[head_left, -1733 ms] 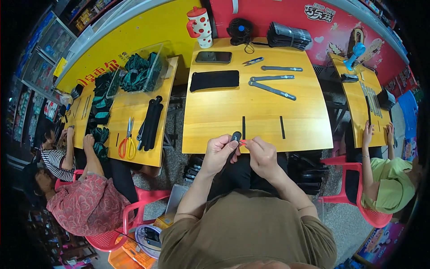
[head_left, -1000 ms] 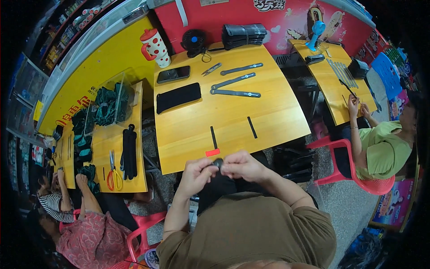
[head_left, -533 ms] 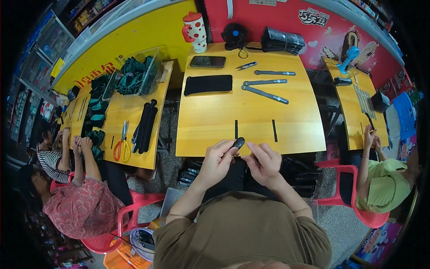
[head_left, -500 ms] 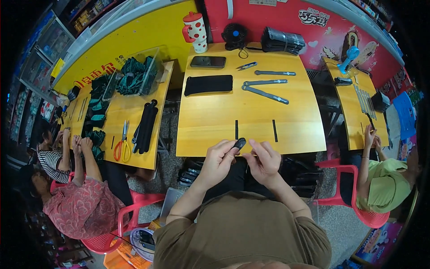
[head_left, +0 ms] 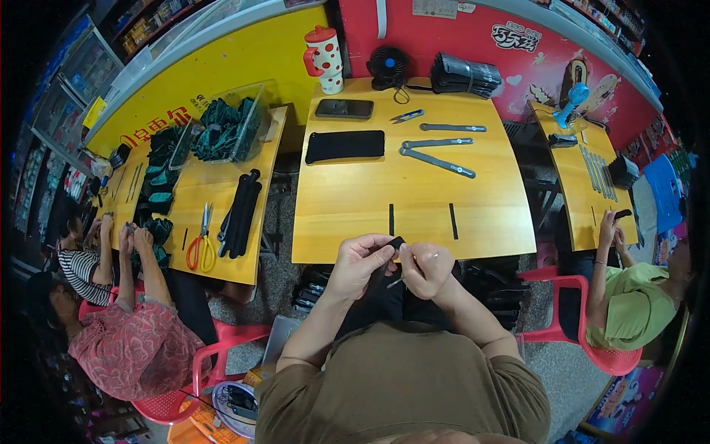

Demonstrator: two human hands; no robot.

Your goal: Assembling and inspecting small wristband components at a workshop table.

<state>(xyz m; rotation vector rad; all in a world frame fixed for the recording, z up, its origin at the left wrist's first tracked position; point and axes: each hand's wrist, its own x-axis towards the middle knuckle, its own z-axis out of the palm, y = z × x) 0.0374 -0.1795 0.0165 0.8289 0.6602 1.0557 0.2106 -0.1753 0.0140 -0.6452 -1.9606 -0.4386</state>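
Fingers of the left hand (head_left: 364,268) pinch a short, black, fabric-looking strip (head_left: 398,242) close to its end, over the near edge of the yellow wooden tabletop (head_left: 333,229). Curled fingers of the right hand (head_left: 427,271) meet that end; from my remote seat I cannot tell whether they grip it. I judge that a steady left pinch and small right-hand movements would keep it from twisting. Toward the tabletop's far right corner, flat grey round-ended straps (head_left: 438,163) carry pale print too small to read; bold stylised characters (head_left: 515,37) mark the red wall (head_left: 414,29).
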